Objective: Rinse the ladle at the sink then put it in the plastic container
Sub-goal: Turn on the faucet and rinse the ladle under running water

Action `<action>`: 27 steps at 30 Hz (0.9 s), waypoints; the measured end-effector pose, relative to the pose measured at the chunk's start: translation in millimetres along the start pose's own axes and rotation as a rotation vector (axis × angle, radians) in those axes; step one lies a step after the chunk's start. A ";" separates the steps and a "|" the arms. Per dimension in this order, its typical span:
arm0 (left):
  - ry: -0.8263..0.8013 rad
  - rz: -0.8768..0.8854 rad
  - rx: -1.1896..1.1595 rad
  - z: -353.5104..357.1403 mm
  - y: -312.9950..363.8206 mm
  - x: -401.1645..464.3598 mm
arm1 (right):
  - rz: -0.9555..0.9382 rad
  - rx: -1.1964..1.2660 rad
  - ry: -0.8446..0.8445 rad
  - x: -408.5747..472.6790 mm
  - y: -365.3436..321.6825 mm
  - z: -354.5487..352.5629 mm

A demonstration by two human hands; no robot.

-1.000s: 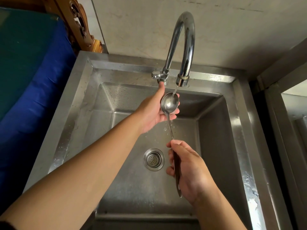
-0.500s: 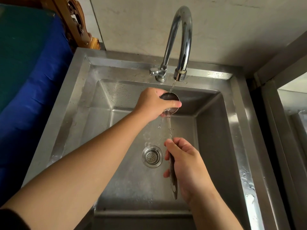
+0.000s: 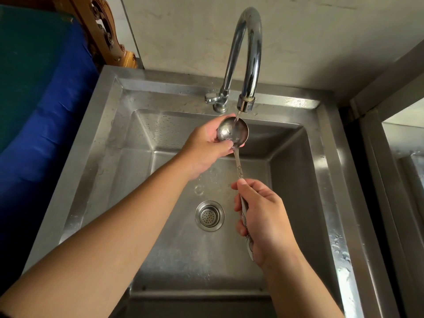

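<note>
The ladle (image 3: 232,134) bowl faces up again under the tap (image 3: 246,65) near the sink (image 3: 96,125) back edge; left hand (image 3: 204,145) cups it, right hand (image 3: 263,221) grips the handle (no container visible), so rinsing isn't done.

Ladle (image 3: 232,134) handle partly hidden inside right hand (image 3: 263,222)

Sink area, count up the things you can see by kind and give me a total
Ladle: 1
Faucet: 1
Sink: 1
Drain strainer: 1
Hands: 2, left hand and right hand
Total: 6
</note>
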State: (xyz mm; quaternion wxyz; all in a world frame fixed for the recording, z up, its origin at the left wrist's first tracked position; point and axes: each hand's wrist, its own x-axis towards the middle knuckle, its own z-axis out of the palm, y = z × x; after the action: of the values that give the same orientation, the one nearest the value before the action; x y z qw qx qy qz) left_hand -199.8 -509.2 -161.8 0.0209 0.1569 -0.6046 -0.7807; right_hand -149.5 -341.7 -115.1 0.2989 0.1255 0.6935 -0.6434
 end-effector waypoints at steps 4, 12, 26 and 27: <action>0.086 -0.048 0.005 -4.6 -3.8 0.5 | 0.032 -0.050 -0.010 -2.0 4.4 -2.2; 0.368 -0.002 0.378 9.2 -4.2 7.7 | 0.065 -0.091 -0.009 -10.2 9.2 5.8; 0.133 0.018 0.198 5.5 -3.6 4.2 | 0.042 0.017 0.017 -5.9 3.4 2.0; 0.148 0.016 0.131 4.1 -6.0 4.8 | 0.045 0.021 0.009 -7.0 4.5 2.7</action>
State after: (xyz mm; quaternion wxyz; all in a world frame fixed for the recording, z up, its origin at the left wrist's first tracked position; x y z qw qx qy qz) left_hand -204.6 -504.8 -167.7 0.0615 0.2104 -0.6524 -0.7255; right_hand -140.8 -342.2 -114.7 0.3089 0.1470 0.6852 -0.6430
